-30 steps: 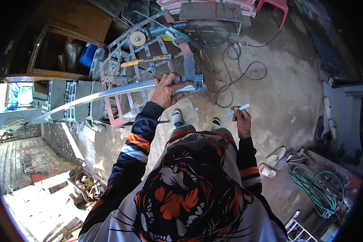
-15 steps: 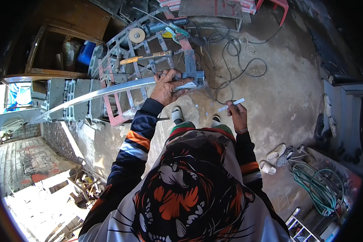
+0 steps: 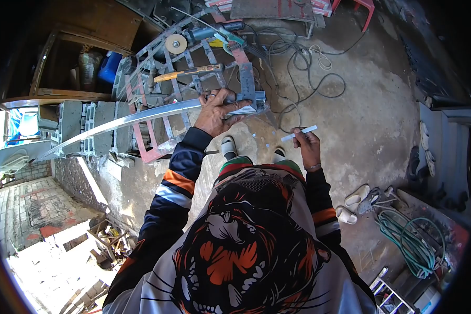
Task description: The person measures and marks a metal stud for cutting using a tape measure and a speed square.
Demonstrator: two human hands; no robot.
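Note:
A long silvery metal bar (image 3: 136, 118) runs from the far left to the middle of the view, over a metal grate (image 3: 167, 118). Near its right end my left hand (image 3: 217, 112) is wrapped over it, its fingers also touching a flat metal square (image 3: 247, 81) that lies across the bar. To the right, my right hand (image 3: 307, 146) pinches a small white stick (image 3: 299, 133), clear of the bar. A hammer (image 3: 189, 73) with a yellow-orange handle and an angle grinder (image 3: 201, 35) with a round disc rest on the grate.
Dark cables (image 3: 311, 78) loop over the concrete floor. Grey blocks (image 3: 99, 128) stand under the bar at the left, beside a wooden cabinet (image 3: 52, 57). Shoes (image 3: 357, 199) and a coiled green hose (image 3: 411, 243) lie at the right. A red stool (image 3: 362, 6) is at the top.
My right hand and the white stick have shifted very slightly left and up. My left hand keeps its place on the bar.

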